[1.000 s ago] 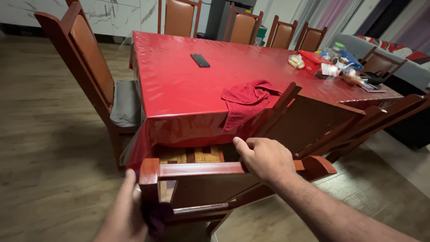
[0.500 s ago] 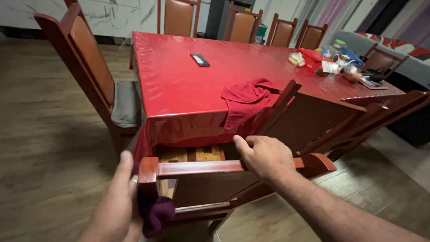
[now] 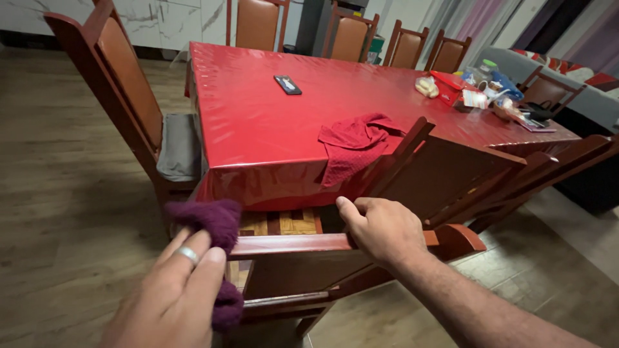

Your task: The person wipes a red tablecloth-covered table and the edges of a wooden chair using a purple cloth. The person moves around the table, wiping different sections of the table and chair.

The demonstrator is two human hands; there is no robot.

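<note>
At the near edge of the red table [image 3: 258, 122], I see my right hand [image 3: 382, 229] gripping the top rail of the wooden chair [image 3: 303, 243], fingers curled over it. My left hand [image 3: 177, 287] presses a purple cloth [image 3: 209, 222] over the rail's left corner post, fingers extended.
</note>
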